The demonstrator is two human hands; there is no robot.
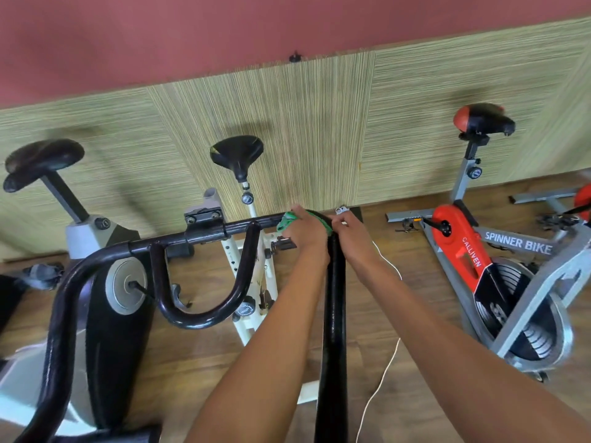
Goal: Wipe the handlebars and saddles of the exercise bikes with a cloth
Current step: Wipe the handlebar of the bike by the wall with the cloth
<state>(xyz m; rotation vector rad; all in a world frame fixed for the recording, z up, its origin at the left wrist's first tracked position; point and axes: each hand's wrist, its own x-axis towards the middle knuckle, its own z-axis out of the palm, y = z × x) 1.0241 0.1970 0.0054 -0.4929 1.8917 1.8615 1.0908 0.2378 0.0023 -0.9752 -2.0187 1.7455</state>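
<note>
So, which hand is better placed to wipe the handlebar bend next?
The left hand: it already holds the green cloth against the handlebar bend. The right hand only grips the bar beside it.

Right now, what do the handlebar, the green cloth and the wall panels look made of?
Handlebar: looks like metal tubing with glossy dark paint or coating, judging by its highlights; the near bar may be foam-sleeved, unclear.
Green cloth: soft woven or microfibre fabric, bunched in folds under the left hand.
Wall panels: matte, fine yellow-green streaks, like laminate or textured wallcovering.
</note>
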